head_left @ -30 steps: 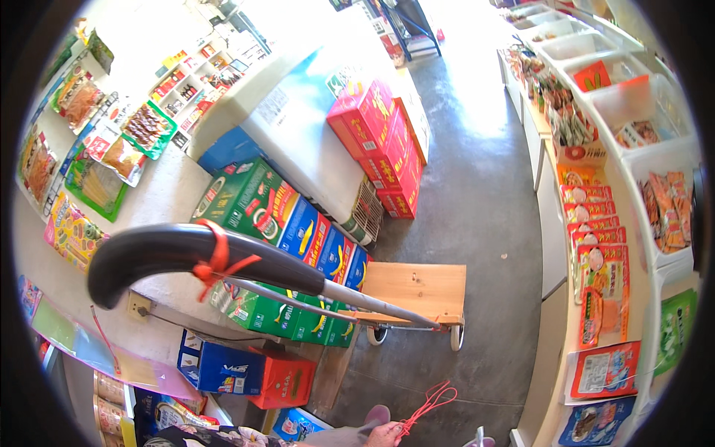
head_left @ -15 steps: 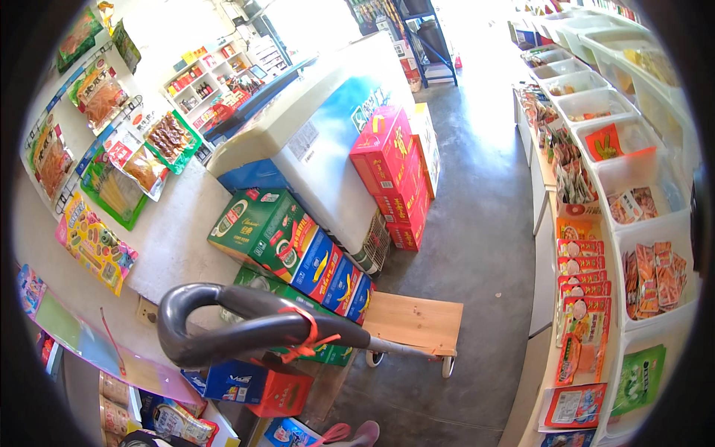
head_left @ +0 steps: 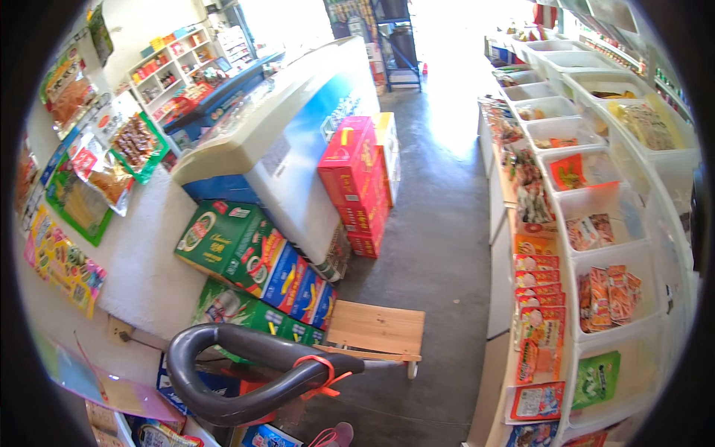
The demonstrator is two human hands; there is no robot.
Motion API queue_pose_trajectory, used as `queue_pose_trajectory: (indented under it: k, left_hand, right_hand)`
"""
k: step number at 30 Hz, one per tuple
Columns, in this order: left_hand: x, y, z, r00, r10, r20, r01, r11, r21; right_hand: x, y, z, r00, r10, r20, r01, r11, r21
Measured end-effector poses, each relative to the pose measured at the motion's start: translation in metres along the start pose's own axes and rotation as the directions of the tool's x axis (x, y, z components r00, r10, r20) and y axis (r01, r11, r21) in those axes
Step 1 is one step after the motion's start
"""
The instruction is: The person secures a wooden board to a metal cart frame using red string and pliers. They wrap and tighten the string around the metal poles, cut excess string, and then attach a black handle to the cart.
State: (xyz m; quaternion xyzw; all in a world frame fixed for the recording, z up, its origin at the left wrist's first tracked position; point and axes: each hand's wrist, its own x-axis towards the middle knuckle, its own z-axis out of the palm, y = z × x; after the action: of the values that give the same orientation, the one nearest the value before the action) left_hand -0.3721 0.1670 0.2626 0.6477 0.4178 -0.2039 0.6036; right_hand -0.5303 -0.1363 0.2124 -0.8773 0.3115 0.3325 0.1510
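Neither of my hands shows in the head view. Closest to me is the thick black loop handle of a cart or trolley, with an orange ribbon tied round it. Beyond the handle lies a flat wooden board, apparently the cart's platform. To its left stand stacked cartons: a green carton on top, blue cartons beside it, and more green ones below. A pinkish shoe shows at the bottom edge.
A white and blue chest freezer stands behind the cartons, with red boxes against it. Along the right run clear plastic bins of packaged snacks. Snack bags hang at the left. A grey floor aisle leads to a bright opening.
The view has shifted, so the freezer, cartons and bins now appear farther left. The black handle sits lower in the picture, and its loop looks wider. No hand appears in either frame.
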Motion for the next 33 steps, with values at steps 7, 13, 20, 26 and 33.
queue_pose_trajectory:
  k: [7,13,20,26,33]
  left_hand:
    - [0.019,-0.003,-0.024,0.989,0.119,-0.092,-0.090,0.959,0.269]
    - [0.024,-0.013,-0.039,0.962,0.230,-0.145,-0.137,0.871,0.472]
    - [0.028,-0.032,-0.052,0.944,0.277,-0.179,-0.126,0.804,0.581]
    - [0.026,-0.062,-0.058,0.938,0.285,-0.197,-0.106,0.776,0.622]
    - [0.013,-0.100,-0.066,0.932,0.289,-0.218,-0.087,0.764,0.639]
  right_hand:
    - [0.017,0.010,0.059,0.972,0.228,-0.048,-0.226,0.973,0.050]
    - [-0.026,0.035,0.082,0.994,0.087,-0.067,-0.088,0.996,0.000]
    - [-0.041,-0.028,0.022,0.998,-0.052,0.029,0.054,0.995,-0.081]
    - [-0.035,-0.054,0.008,0.998,-0.062,0.020,0.064,0.994,-0.089]
    - [-0.035,-0.063,0.011,0.996,-0.071,0.045,0.076,0.991,-0.111]
